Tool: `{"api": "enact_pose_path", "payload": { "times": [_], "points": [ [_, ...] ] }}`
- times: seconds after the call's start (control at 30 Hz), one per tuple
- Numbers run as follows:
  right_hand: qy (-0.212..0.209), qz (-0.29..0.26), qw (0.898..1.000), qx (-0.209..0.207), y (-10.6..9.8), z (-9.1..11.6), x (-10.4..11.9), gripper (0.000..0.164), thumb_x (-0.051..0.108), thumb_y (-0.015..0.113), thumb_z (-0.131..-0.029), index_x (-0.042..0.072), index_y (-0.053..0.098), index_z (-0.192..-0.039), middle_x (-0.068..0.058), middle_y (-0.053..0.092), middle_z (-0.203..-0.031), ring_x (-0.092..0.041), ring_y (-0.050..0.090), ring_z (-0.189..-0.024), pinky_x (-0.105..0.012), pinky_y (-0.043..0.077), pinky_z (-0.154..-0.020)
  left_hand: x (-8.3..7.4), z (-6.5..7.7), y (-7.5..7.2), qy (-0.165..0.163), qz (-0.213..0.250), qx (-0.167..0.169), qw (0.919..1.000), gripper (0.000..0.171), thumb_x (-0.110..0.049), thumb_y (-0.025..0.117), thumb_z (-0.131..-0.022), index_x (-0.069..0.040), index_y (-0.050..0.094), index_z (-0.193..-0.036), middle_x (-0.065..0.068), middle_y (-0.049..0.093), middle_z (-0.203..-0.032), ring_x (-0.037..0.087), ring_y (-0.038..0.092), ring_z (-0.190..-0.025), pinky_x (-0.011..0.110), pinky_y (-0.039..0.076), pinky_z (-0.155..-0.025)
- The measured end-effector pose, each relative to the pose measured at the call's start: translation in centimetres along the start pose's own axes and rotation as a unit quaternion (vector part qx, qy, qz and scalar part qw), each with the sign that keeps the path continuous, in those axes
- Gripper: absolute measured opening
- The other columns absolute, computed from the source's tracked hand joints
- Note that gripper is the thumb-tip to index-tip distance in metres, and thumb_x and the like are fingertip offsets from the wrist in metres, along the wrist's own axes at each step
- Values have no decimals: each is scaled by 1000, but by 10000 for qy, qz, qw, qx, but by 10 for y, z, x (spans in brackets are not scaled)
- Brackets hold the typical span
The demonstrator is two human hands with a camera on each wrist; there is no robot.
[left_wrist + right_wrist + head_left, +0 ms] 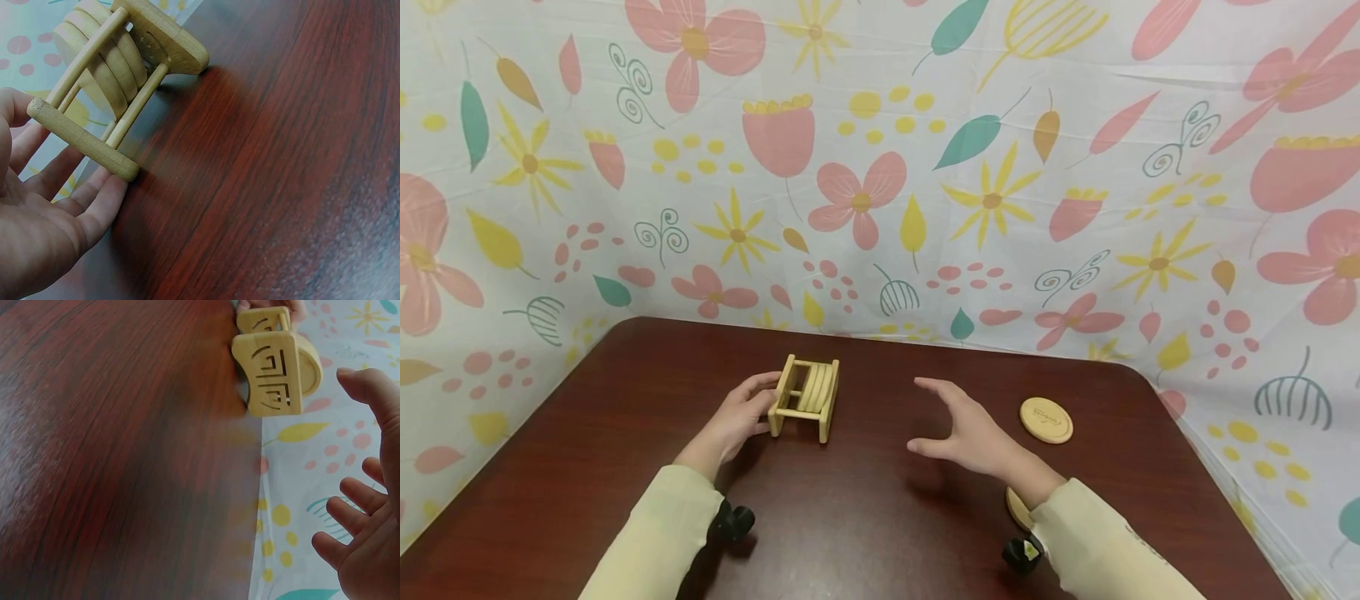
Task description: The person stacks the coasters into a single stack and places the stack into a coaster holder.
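Note:
A small wooden coaster rack (831, 403) stands on the table, left of centre, with several round wooden coasters (817, 388) side by side between its rails. My left hand (739, 422) holds the rack by its left end panel (81, 139), fingers and thumb about the panel's edges. To the right of the rack, my right hand (972, 433) hovers over the table with thumb and fingers spread apart, holding nothing. The right wrist view shows the rack's carved end panel (269, 375) beyond this hand's thumb (369, 390).
A loose round coaster (1047, 420) with a printed mark lies right of my right hand. Another coaster (1017, 507) is partly hidden under my right forearm. The dark red-brown table (865, 533) ends at a flower-patterned cloth (857, 275) behind it.

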State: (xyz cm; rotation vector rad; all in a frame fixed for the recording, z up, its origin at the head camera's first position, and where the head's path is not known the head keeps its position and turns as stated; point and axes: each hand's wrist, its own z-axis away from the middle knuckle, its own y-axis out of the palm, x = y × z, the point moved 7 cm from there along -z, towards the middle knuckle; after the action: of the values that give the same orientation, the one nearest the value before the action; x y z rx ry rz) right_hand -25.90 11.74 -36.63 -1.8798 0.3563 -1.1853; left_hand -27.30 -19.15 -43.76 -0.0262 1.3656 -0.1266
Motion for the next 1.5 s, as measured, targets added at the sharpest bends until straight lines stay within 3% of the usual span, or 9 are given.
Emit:
{"api": "enact_pose_path", "payload": {
  "times": [0.23,0.87,1.5],
  "points": [
    [-93,54,9999,36,-5,9,-3,83,43,77,-75,15,38,-143,-6,43,-143,-28,43,-131,-51,40,-101,0,-1,-1,-20,-14,-14,10000,45,-22,41,-100,-15,36,-144,17,43,-138,31,51,-121,43,47,-94],
    [219,39,9997,34,-19,34,-21,82,46,77,-74,18,39,-142,-7,44,-142,-30,45,-129,-53,40,-100,0,-1,0,-34,-60,36,10000,45,-23,41,-100,-15,35,-144,17,43,-138,32,51,-121,45,46,-96],
    [169,338,9992,-88,-28,52,-32,81,43,78,-74,9,43,-138,-8,47,-139,-30,47,-126,-52,41,-98,0,0,0,-9,-65,19,10000,45,-22,41,-100,-15,35,-144,17,42,-137,33,50,-121,45,47,-95]
  ]
}}
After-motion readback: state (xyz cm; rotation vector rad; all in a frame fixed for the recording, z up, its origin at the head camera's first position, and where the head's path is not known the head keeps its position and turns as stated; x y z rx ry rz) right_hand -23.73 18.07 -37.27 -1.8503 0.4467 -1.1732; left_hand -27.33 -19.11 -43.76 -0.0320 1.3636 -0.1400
